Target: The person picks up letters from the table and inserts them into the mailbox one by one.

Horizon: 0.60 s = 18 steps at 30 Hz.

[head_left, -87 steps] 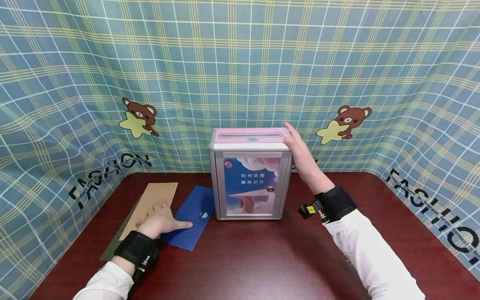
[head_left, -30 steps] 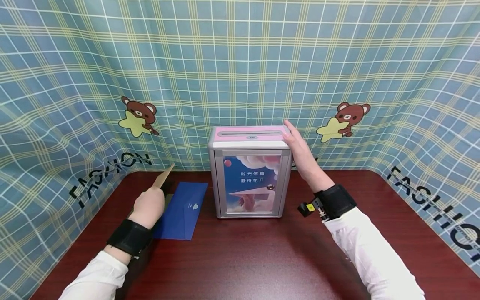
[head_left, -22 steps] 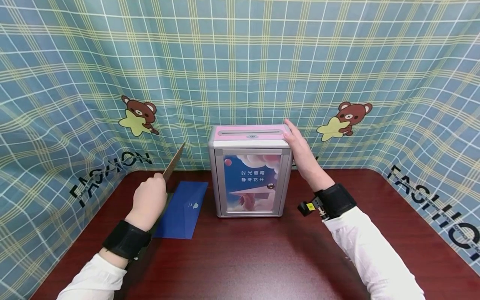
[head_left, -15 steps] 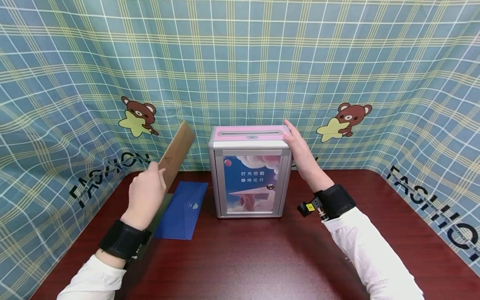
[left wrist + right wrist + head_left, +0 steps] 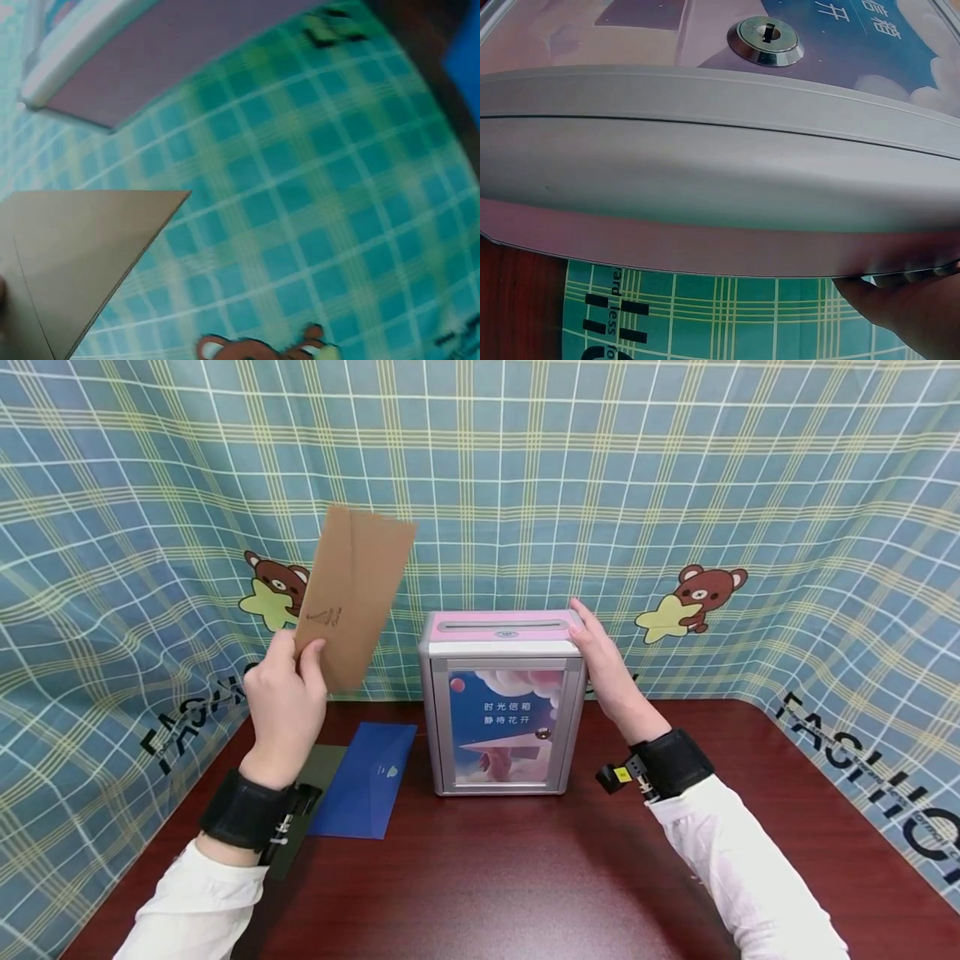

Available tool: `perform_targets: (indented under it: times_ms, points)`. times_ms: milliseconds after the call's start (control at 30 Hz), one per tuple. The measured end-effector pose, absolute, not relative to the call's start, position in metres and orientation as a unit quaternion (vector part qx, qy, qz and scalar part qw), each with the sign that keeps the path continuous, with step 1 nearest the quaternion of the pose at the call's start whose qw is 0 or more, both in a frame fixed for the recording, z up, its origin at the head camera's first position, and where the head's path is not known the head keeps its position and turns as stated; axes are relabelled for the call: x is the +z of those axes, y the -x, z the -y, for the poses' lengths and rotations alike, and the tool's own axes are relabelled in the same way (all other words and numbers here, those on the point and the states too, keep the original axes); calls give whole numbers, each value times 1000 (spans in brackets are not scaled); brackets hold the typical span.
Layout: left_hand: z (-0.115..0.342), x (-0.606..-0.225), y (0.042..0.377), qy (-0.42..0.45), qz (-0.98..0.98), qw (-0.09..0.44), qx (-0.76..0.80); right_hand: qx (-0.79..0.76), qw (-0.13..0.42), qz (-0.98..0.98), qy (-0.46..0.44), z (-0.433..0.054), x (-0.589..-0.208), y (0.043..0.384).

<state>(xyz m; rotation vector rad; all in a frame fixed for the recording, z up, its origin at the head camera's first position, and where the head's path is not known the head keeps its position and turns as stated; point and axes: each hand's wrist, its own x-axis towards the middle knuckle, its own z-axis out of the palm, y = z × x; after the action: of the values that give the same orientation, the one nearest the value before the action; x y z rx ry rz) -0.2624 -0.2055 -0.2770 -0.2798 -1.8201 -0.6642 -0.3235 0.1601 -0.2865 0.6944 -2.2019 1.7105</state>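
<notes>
My left hand (image 5: 283, 706) pinches a brown kraft envelope (image 5: 356, 589) near its lower left edge and holds it up off the table, thumb on the near face. A corner of that envelope (image 5: 97, 247) shows in the left wrist view. In the middle stands a silver-framed letter box (image 5: 495, 647) with a pink top, a long slot (image 5: 502, 627) and a picture front. Against its upper right corner rests my right hand (image 5: 611, 672), fingers fairly straight. A round lock (image 5: 766, 39) on the box front appears in the right wrist view.
A blue envelope (image 5: 363, 785) lies flat left of the box. Beside it lies a dark green envelope (image 5: 318, 764), partly hidden by my left wrist. The dark red table (image 5: 480, 877) is closed in by a plaid curtain (image 5: 495, 485) behind and at both sides.
My left hand has picked up the brown envelope from the table, raised it and turned its broad face toward me. The right hand and the box have stayed in place.
</notes>
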Motion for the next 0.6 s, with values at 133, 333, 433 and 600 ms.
perform_targets:
  times_ms: [133,333,433,600]
  points:
    - [194,-255,263,137,753,566,-309,590,138,759,-240,-160,-286,323]
    - [179,-225,264,138,733,558,-363,594,137,756,-240,-159,-287,322]
    - [172,-213,268,131,723,546,-403,594,139,755,-240,-159,-287,321]
    - [163,-199,275,128,710,511,-466,598,140,752,-241,-157,-289,320]
